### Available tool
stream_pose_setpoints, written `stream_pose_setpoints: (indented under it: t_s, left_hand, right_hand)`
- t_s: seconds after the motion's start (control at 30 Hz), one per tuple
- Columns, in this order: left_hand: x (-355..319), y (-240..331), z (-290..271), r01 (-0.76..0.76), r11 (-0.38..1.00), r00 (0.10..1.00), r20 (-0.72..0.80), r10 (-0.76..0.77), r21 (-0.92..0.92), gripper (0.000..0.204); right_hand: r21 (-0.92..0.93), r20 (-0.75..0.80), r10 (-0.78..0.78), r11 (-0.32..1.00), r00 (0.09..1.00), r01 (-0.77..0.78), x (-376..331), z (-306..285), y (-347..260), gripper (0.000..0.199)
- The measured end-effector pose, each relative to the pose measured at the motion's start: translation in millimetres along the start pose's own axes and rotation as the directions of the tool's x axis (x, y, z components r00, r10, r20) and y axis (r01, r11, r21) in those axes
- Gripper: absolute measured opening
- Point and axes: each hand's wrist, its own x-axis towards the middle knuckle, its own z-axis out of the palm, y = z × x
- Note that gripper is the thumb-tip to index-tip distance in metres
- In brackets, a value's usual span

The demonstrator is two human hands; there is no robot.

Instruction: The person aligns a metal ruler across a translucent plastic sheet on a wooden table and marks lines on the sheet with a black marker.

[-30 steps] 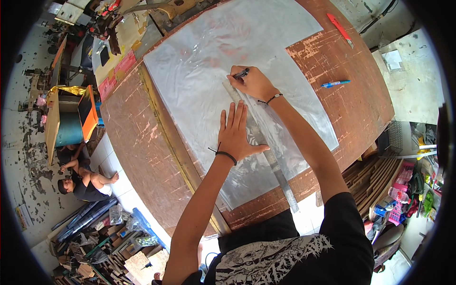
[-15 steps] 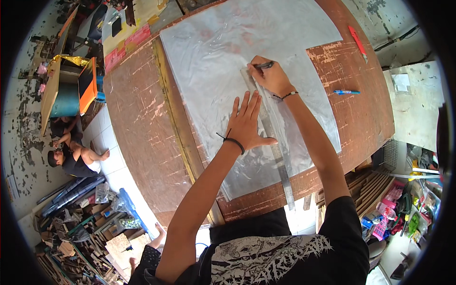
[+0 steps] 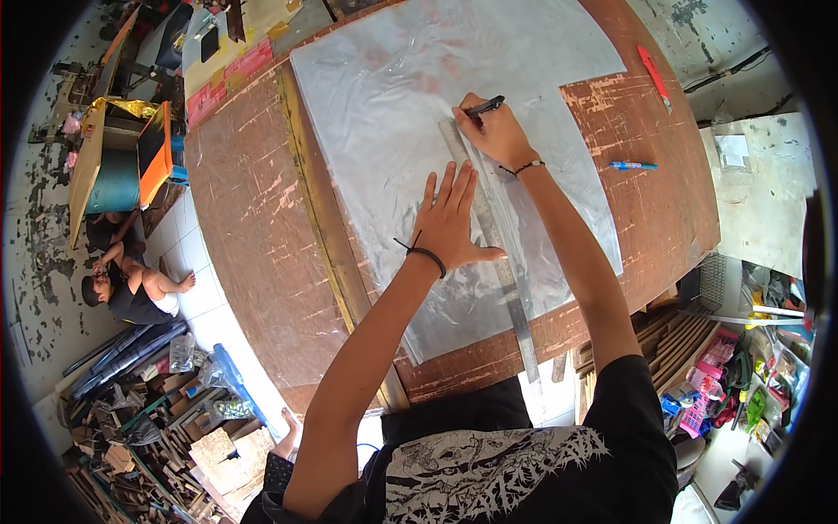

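Note:
A large translucent plastic sheet (image 3: 375,131) lies over the brown wooden table. Across it runs a long metal ruler (image 3: 515,310), whose near end sticks out past the table's front edge. My left hand (image 3: 451,218) presses flat on the sheet and the ruler, fingers spread and thumb across the ruler. Beside the ruler's far end, my right hand (image 3: 499,135) grips a black marker (image 3: 485,106) tilted up to the right. Its tip is hidden by my fingers.
On the table's right lie a red cutter knife (image 3: 655,79) and a blue pen (image 3: 633,166). A wooden strip (image 3: 327,236) runs along the sheet's left side. Wood scraps (image 3: 140,437) are heaped at lower left, where people sit on the floor. Boards (image 3: 668,345) stand at right.
The marker in my right hand has tipped more upright to the right, and that hand has shifted slightly up and left. My left hand stays pressed on the ruler.

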Motion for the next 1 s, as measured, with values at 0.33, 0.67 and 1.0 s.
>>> stream_pose_setpoints:
  t_s: [0.33,0.67,1.0]
  left_hand:
    - [2.8,1.3,3.3,-0.015,0.999,1.000,-0.023,0.016,0.045,0.149]
    - [-1.7,1.2,4.4,-0.005,0.998,1.000,-0.021,0.006,0.066,0.145]
    - [-5.5,4.6,4.5,-0.043,0.995,0.993,-0.110,0.053,0.094,0.128]
  right_hand:
    - [0.170,-0.149,0.029,0.985,0.988,-0.003,-20.4,-18.8,-11.5,0.010]
    - [0.187,-0.198,0.756,0.654,0.624,-0.733,-365.9,-100.4,-152.1,0.007]
    - [0.096,0.013,0.833,0.549,0.552,-0.830,-464.5,-79.9,-180.9,0.035]
